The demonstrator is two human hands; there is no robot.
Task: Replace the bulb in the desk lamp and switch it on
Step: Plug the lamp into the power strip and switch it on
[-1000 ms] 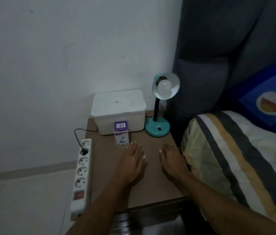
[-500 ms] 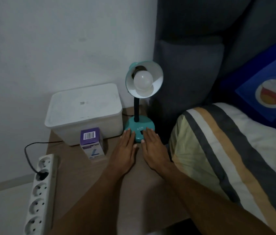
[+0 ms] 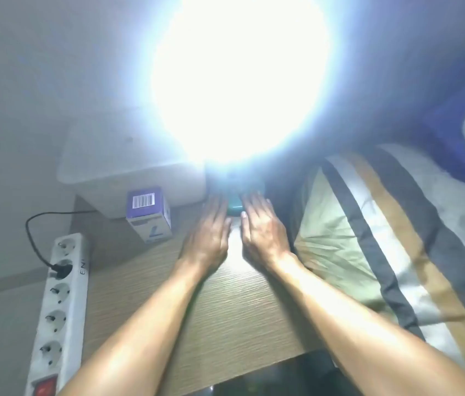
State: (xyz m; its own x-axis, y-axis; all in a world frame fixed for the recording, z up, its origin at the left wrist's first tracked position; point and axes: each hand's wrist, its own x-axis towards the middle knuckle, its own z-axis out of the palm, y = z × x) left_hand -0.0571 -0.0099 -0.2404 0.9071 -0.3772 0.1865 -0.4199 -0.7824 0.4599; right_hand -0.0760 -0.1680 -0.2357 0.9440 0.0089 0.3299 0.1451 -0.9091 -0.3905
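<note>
Lamp (image 3: 235, 208) glare blows out top-centre.

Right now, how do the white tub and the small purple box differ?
The tub is much larger than the box. The tub is plain white with a lid; the box is purple on top with a barcode and white lower down. The tub sits at the back against the wall, while the box stands in front of it, nearer the left hand. Both rest on the wooden table.
</note>
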